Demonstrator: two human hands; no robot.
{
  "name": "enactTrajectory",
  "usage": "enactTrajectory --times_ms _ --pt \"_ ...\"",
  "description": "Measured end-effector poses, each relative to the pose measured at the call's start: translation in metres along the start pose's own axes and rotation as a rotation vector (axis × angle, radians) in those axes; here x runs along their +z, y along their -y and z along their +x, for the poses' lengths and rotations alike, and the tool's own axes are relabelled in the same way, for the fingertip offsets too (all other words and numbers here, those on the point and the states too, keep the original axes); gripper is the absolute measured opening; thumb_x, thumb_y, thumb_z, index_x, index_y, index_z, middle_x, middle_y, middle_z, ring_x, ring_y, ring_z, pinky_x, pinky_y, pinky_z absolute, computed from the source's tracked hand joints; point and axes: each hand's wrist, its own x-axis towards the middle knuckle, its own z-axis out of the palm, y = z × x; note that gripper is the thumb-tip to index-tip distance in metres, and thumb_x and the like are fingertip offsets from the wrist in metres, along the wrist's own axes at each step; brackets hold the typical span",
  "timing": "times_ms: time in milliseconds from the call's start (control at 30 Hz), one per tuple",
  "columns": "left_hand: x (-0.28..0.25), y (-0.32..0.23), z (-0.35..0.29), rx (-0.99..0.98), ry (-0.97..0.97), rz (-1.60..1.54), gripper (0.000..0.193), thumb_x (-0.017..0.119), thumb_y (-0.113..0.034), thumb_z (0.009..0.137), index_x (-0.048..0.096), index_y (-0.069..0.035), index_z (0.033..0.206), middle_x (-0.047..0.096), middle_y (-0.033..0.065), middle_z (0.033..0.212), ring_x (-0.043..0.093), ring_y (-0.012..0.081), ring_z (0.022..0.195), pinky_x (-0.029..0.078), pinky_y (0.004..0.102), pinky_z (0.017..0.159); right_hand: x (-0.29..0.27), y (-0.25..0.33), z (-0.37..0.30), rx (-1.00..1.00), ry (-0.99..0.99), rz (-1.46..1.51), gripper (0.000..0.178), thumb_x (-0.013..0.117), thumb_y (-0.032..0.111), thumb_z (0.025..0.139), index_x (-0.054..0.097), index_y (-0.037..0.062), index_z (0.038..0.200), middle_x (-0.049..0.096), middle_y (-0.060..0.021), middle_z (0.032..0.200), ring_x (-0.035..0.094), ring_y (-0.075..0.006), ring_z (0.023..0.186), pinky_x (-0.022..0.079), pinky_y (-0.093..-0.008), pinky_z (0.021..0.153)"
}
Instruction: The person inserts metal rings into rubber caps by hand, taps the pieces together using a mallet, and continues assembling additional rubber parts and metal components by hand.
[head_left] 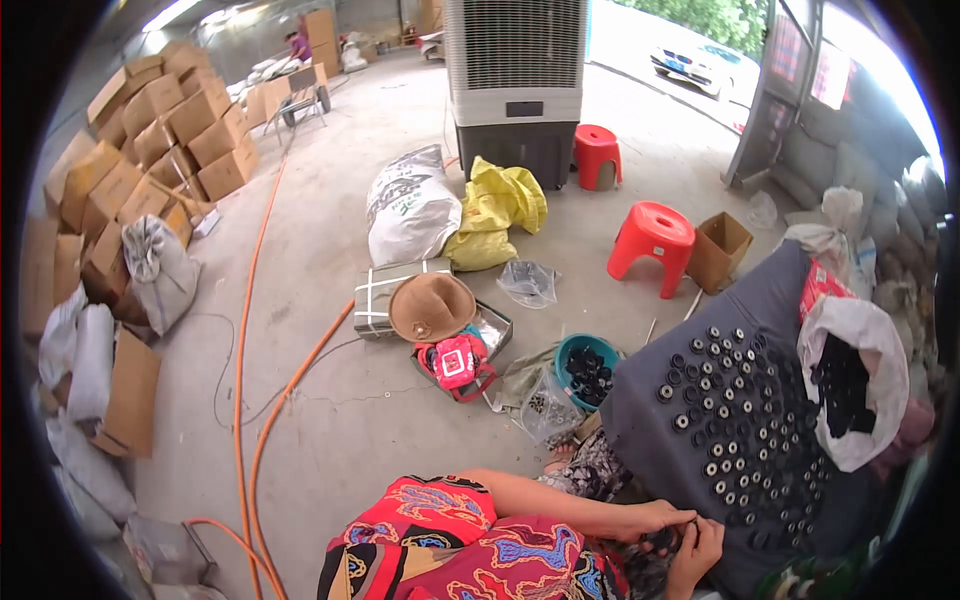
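Note:
My left hand [652, 519] and my right hand [698, 553] meet at the lower right, fingers bent and closed together. Between them is a small black piece [658, 541], partly covered by the fingers, so its exact shape cannot be made out. Just beyond the hands, a dark grey cloth-covered surface [640, 385] slants up to the right. Many small round black parts [728, 420] are spread over it, several showing a pale metal ring in the middle. On its right side stands a white woven sack [866, 322] with its mouth rolled back, holding black pieces.
A teal basin [566, 347] of black parts and a clear bag [540, 415] of small parts sit left of the cloth. Farther off are red stools [650, 232], an air cooler [515, 100], sacks [412, 205] and piled cartons [165, 120]. Orange hoses [262, 450] cross the floor.

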Motion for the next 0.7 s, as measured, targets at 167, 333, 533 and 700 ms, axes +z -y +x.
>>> enactTrajectory --times_ms 167,333,533,700 --pt "-0.012 -0.002 0.001 0.043 -0.035 -0.037 0.041 0.053 -0.052 0.092 0.063 -0.013 0.086 0.055 -0.0015 0.063 0.055 0.0124 0.050 0.031 0.0240 0.041 -0.002 0.021 0.016 0.039 0.216 0.005 0.016 0.061 0.010 0.089 0.065 -0.0013 0.100 0.064 -0.0178 0.097 0.061 -0.0336 0.088 0.049 -0.0395 0.077" --pt "-0.014 -0.014 0.000 0.039 0.015 0.112 0.037 0.056 -0.047 0.089 0.064 -0.011 0.087 0.057 -0.0009 0.063 0.057 0.0137 0.051 0.033 0.0261 0.041 -0.016 0.008 0.028 0.247 0.389 0.246 0.020 0.061 0.006 0.088 0.064 -0.0018 0.106 0.067 -0.0126 0.094 0.062 -0.0217 0.086 0.048 -0.0317 0.078" --pt "-0.018 -0.012 0.002 -0.031 0.090 0.202 0.039 0.057 -0.046 0.086 0.064 -0.008 0.077 0.056 0.0005 0.062 0.057 0.0145 0.050 0.033 0.0286 0.040 -0.031 0.005 0.035 0.395 0.538 0.446 0.026 0.063 0.000 0.085 0.063 -0.0027 0.111 0.066 -0.0075 0.094 0.060 -0.0155 0.086 0.048 -0.0284 0.078" --pt "-0.016 -0.007 -0.003 -0.052 0.063 0.228 0.038 0.058 -0.045 0.084 0.063 -0.008 0.076 0.056 0.0010 0.062 0.056 0.0149 0.049 0.033 0.0304 0.042 -0.033 0.014 0.033 0.328 0.629 0.319 0.026 0.063 0.000 0.085 0.062 -0.0022 0.111 0.065 -0.0085 0.096 0.061 -0.0158 0.085 0.049 -0.0282 0.076"
